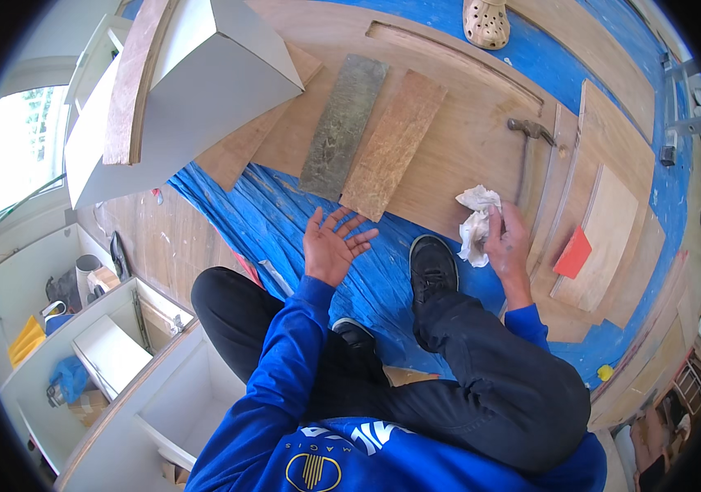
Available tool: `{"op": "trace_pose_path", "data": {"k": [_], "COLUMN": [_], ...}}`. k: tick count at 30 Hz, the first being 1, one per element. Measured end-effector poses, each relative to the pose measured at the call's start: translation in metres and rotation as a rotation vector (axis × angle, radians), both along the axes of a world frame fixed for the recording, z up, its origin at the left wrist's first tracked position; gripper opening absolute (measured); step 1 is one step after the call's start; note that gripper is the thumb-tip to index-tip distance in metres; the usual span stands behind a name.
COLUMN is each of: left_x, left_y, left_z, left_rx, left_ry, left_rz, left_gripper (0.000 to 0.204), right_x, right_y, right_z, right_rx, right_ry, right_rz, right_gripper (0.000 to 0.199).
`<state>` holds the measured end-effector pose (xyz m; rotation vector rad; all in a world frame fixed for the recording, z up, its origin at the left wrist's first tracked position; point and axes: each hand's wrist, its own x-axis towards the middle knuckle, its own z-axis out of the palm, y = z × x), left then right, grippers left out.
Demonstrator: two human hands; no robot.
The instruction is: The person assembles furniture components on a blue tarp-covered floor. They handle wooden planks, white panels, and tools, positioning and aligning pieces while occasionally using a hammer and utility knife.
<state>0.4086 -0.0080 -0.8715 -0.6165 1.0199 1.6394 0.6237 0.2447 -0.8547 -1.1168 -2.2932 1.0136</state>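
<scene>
Blue sheeting point(272, 209) skirts board point(453, 168); left hand point(336, 246) spread near plank point(395, 143) end, right hand point(508, 248) pinching white wad point(473, 236).

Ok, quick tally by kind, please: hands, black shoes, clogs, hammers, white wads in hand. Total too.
Hands: 2, left hand and right hand
Black shoes: 2
Clog: 1, partly cut off by the edge
Hammer: 1
White wad: 1, in the right hand
Total: 7
</scene>
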Motion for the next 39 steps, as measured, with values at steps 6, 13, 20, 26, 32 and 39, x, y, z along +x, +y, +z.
{"op": "trace_pose_path", "data": {"k": [6,13,20,26,32,39], "left_x": [0.006,0.013,0.021,0.021,0.026,0.029], "left_y": [0.007,0.032,0.038,0.017,0.005,0.004], "left_z": [0.002,-0.001,-0.003,-0.028,-0.04,-0.022], "left_rx": [0.243,0.465,0.54,0.363,0.245,0.067], "left_ry": [-0.178,-0.18,-0.23,-0.212,-0.219,-0.011], "left_rz": [0.041,0.044,0.013,-0.006,0.003,-0.146], "left_gripper": [0.066,0.06,0.064,0.072,0.07,0.07], "right_x": [0.0,0.006,0.016,0.023,-0.003,-0.12], "right_y": [0.004,0.005,0.014,0.02,0.048,0.161], "right_z": [0.003,0.0,-0.01,-0.028,-0.006,0.012], "right_rx": [-0.043,-0.166,-0.354,-0.44,-0.535,-0.231], "right_ry": [-0.03,-0.036,0.082,0.096,0.251,0.2], "right_rz": [0.032,-0.022,-0.106,-0.147,-0.216,0.187], "right_gripper": [0.017,0.021,0.027,0.029,0.032,0.029]}}
